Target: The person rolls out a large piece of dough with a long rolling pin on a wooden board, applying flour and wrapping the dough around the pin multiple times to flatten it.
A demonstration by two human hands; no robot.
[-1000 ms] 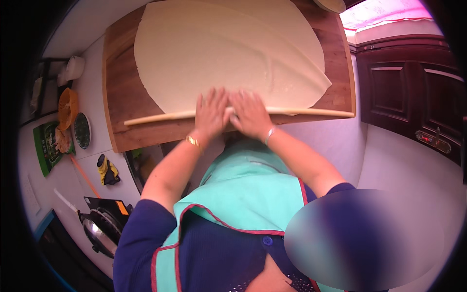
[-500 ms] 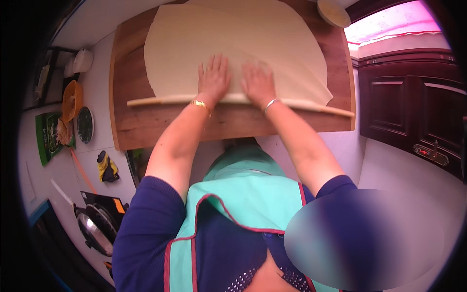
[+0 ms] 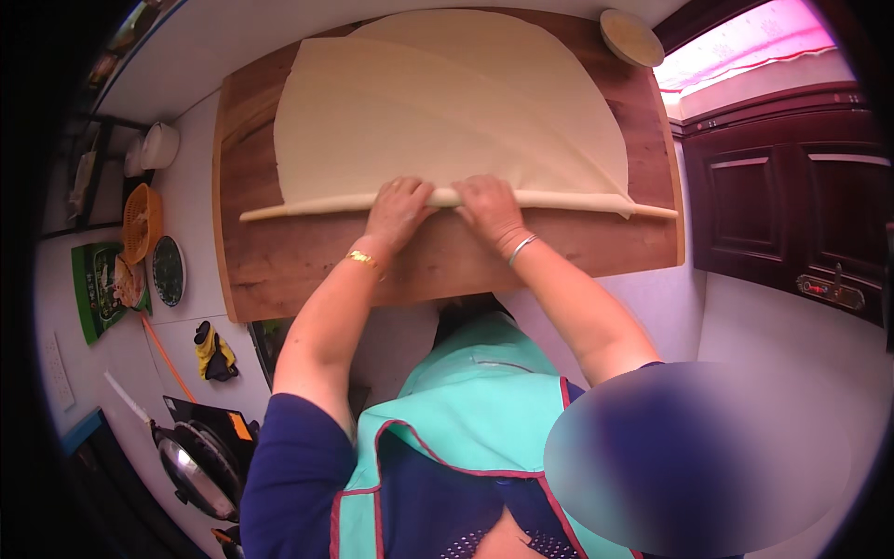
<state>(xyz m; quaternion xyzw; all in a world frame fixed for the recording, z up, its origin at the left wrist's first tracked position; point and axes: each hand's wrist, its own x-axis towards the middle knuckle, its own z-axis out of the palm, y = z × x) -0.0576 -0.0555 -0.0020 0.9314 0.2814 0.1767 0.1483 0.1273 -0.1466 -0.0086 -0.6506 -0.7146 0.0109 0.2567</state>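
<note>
Since the earlier frame, both hands have drawn back toward the body: we saw them flat on the dough beyond the rolling pin, and now we find the left hand [image 3: 399, 210] and right hand [image 3: 489, 207] on the rolling pin [image 3: 656, 212] itself, side by side near its middle. Each is grasping it, fingers curled over the dough-wrapped length (how tightly, we cannot tell). For the work, this means the pin is held through its covering, with the near margin of the dough sheet [image 3: 447, 112] wound about it and only the two tips bare. The pin lies on the wooden table [image 3: 251, 256], between the spread dough and the near edge. Its long axis runs left to right, one tip pointing left, the other right, bowed slightly, perhaps by the lens. Beyond it, we see the pale sheet spread wide, and a bowl [image 3: 631, 38] at the far right corner.
</note>
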